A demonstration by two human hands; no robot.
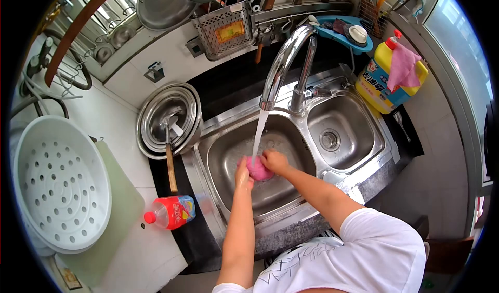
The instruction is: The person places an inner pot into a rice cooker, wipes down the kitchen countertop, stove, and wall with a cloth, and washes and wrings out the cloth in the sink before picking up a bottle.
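Note:
A bunched pink cloth point(261, 169) is held between both hands under the stream of water from the chrome faucet point(280, 64), over the larger basin of the steel sink point(223, 152). My left hand point(243, 174) grips the cloth's left side, its fingers partly hidden behind it. On the upper right side of the cloth, my right hand point(274, 161) has its fingers closed on it. Water runs down onto the cloth between the two hands.
Left of the sink are stacked steel bowls point(193, 106) with a wooden-handled utensil, a red-labelled bottle point(174, 212) and a white colander point(62, 189). A yellow detergent bottle point(375, 85) with a pink cloth stands behind the small basin point(358, 121). A perforated rack point(221, 30) hangs behind.

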